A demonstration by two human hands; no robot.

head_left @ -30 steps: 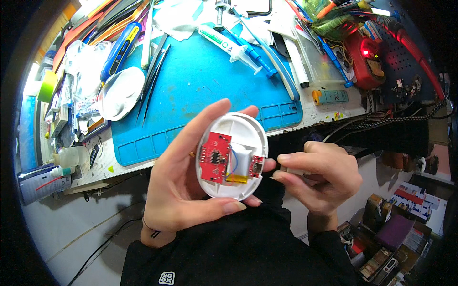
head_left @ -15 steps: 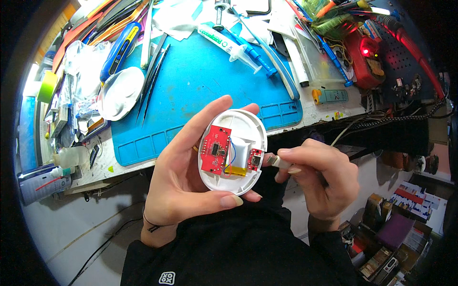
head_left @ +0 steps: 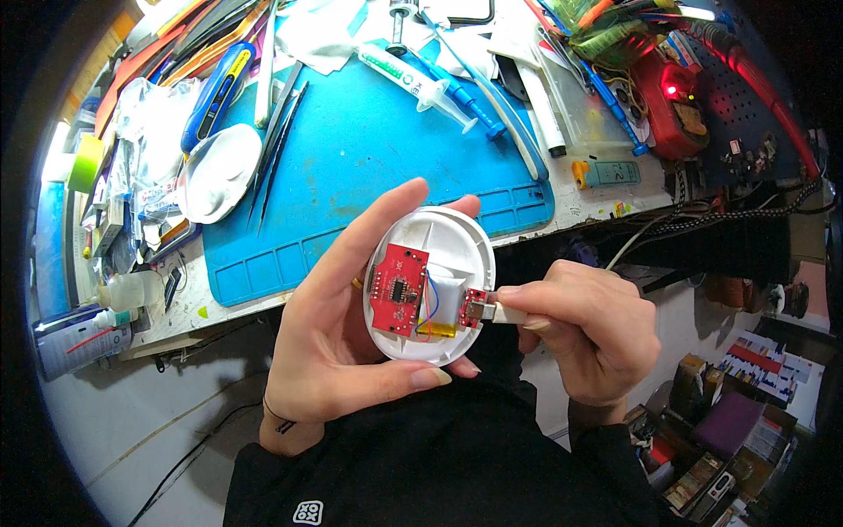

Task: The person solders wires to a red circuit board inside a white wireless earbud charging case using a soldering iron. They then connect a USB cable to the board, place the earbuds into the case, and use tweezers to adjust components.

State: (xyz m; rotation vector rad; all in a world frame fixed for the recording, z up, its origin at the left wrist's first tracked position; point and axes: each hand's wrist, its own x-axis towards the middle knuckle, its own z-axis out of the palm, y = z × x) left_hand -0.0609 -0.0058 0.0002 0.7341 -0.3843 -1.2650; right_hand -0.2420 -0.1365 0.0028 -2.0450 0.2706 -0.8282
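Note:
My left hand grips a round white plastic housing by its rim, its open inside facing up. Inside lie a red circuit board with a black chip, a silver battery pouch with yellow tape at its end, and a small red charging board at the right rim. Thin blue and red wires run between them. Between thumb and fingertips, my right hand pinches a white USB cable plug. Its metal tip meets the socket of the small board; how deep it sits I cannot tell.
A blue work mat covers the bench ahead. On it lie black tweezers, a white round cover and a syringe. A blue utility knife rests at left. A red device with a lit lamp stands at right.
My right hand has moved the plug left, from just outside the rim to the small board's socket. The housing has tilted slightly in my left hand.

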